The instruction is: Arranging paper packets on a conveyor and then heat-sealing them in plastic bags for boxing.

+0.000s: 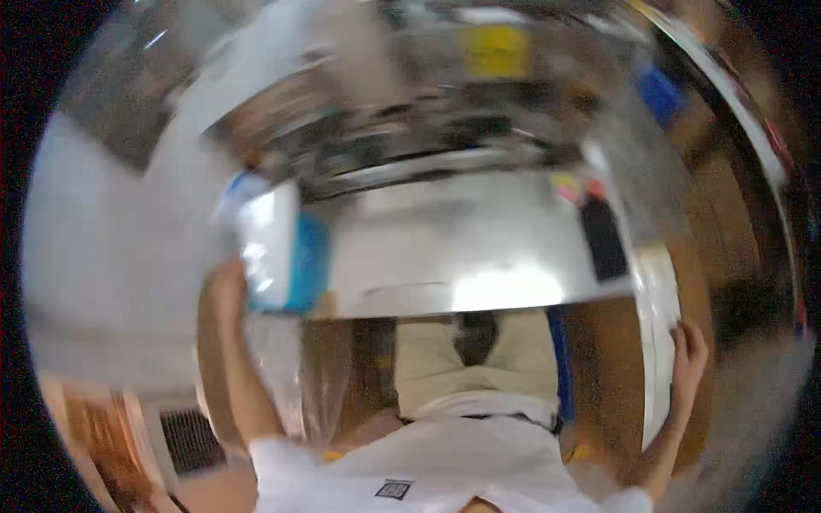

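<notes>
Here the left hand (229, 286) is clamping a light, slippery blue-white packet (278, 248) by its lower edge; right hand (688, 346) is gripping the surface (479, 248) rim.

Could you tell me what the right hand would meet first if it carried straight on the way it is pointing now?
Most likely the edge of the shiny metal table: the right hand already reaches up to it, though blur hides whether they touch.

The left hand (229, 286) is raised at ten o'clock on a bent forearm, fingers blurred, while the right hand (689, 349) reaches out at four o'clock, arm nearly straight, fingers curled forward.
</notes>
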A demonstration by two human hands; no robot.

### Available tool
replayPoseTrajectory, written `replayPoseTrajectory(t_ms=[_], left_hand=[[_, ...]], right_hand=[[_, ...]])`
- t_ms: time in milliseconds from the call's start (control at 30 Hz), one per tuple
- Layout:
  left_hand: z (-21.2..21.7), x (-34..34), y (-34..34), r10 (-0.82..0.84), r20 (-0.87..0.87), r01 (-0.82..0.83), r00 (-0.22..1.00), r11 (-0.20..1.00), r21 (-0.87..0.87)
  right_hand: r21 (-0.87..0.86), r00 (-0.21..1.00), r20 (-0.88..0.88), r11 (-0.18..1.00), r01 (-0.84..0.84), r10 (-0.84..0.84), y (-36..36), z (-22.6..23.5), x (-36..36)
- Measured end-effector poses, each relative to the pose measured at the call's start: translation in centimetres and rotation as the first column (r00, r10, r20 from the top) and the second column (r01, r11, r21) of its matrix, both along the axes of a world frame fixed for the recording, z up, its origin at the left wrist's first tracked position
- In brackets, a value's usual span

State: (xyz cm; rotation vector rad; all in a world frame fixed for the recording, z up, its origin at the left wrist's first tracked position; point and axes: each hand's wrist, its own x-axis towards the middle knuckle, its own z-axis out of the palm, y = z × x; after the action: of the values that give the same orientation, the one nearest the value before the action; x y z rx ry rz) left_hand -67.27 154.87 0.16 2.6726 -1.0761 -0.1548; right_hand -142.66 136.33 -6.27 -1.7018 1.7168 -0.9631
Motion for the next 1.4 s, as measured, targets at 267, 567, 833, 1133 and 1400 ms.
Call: replayPoseTrajectory(t_ms=[267,567,833,1133,1400], left_hand=[[-4.9,9.1,1.4,0.238,0.006,-0.177,0.971,0.738,-0.651],[2.1,1.0,-2.5,0.073,0.323,0.182,0.944,0.701,-0.69],[5.0,-12.0,-3.0,-0.368,0.382,0.526,0.848,0.669,-0.524],[4.9,-20.9,-1.2,-0.767,-0.206,0.429,0.608,0.536,-0.727],[0.0,-22.3,-3.2,-0.443,-0.268,0.198,0.855,0.759,-0.62]], right_hand=[[-0.06,0.927,0.007,0.926,-0.373,0.374,-2.6,3.0,12.2],[0.02,0.859,-0.003,0.858,-0.512,0.513,-2.6,7.9,21.9],[-0.456,0.599,-0.198,0.468,-0.757,0.776,-0.5,12.2,35.3],[-0.11,0.398,0.262,0.437,-0.892,0.879,-0.2,10.4,36.3],[-0.481,0.476,-0.25,0.318,-0.817,0.843,-0.1,8.4,36.1]])
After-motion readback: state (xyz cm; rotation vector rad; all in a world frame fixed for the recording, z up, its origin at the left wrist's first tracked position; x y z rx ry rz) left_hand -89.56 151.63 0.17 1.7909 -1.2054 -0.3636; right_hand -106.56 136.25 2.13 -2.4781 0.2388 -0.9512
